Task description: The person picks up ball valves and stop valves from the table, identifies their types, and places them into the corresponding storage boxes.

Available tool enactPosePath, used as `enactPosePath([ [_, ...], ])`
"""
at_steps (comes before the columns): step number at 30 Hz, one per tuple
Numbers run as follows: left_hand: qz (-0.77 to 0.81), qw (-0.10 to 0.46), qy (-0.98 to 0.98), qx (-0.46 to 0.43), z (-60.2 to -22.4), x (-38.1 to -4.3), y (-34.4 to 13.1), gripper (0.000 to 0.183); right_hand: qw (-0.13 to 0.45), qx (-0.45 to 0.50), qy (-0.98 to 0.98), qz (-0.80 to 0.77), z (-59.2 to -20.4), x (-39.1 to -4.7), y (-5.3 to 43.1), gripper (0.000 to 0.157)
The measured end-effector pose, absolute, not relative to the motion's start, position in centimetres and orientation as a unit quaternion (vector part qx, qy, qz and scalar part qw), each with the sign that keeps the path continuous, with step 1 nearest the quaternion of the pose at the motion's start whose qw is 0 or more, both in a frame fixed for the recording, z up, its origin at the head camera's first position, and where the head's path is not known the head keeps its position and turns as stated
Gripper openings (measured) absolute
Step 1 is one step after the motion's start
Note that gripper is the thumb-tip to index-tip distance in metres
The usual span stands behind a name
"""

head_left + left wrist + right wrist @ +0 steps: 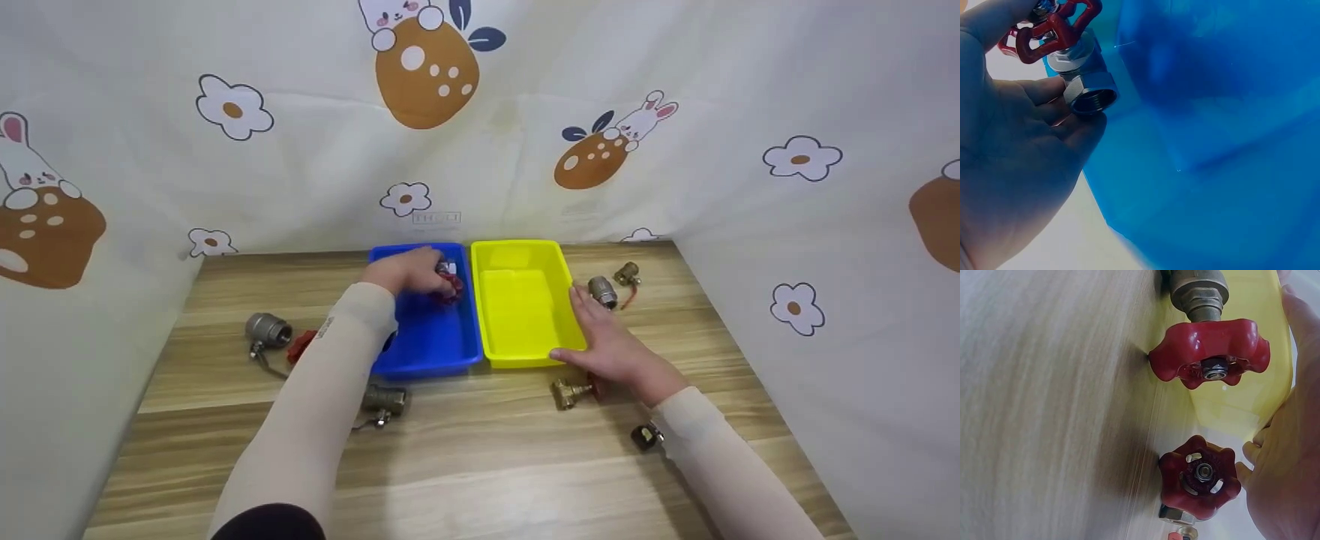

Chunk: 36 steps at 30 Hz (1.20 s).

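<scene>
My left hand [411,271] holds a gate valve [1092,93] with a red handwheel over the blue tray [427,371]. In the left wrist view its silvery threaded end faces the camera, with fingers behind it. My right hand [611,345], fingers straight and spread, rests against the right side of the yellow tray [517,362]. Close by the right hand, a brass gate valve [568,394] lies at the tray's front corner. The right wrist view shows two red handwheels [1210,351] beside that hand; the head view mostly hides them.
Left of the blue tray lie a ball valve [266,330] and a red handwheel [301,346], partly behind my left arm. Another ball valve [386,400] is in front. Right of the yellow tray are a grey valve [602,292] and a small brass valve [627,273]. A dark fitting [645,436] sits by my right sleeve.
</scene>
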State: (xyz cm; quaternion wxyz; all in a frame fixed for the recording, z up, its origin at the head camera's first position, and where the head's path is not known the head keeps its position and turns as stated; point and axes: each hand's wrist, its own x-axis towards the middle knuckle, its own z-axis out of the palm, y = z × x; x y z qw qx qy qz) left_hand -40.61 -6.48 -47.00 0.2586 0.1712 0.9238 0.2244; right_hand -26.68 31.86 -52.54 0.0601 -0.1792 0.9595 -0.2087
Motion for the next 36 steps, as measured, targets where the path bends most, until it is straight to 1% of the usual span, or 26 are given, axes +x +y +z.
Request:
enactPosePath([
  [9,0.214,0.283,0.923,0.153,-47.2,-40.3,-6.1,0.075,0.067,-0.175,0.959,-0.214,-52.6,-26.6,31.9,0.124],
  [13,0.202,0.284,0.924,0.155,-47.4,-40.4,-6.0,0.079,0.063,-0.176,0.960,-0.210,-52.6,-26.6,32.0,0.126],
  [20,0.187,0.277,0.928,0.166,-47.5,-40.4,-5.9,0.073,0.055,-0.181,0.958,-0.215,-52.6,-26.6,31.9,0.123],
  [26,0.177,0.305,0.923,0.154,-46.9,-40.4,-5.6,0.085,0.057,-0.175,0.960,-0.211,-52.7,-26.6,31.8,0.123],
  [29,0.174,0.311,0.923,0.147,-46.8,-40.4,-5.4,0.087,0.060,-0.173,0.960,-0.214,-52.6,-26.5,31.8,0.123],
  [36,0.166,0.295,0.928,0.157,-46.8,-40.4,-5.1,0.081,0.059,-0.174,0.960,-0.212,-52.6,-26.5,31.9,0.123],
])
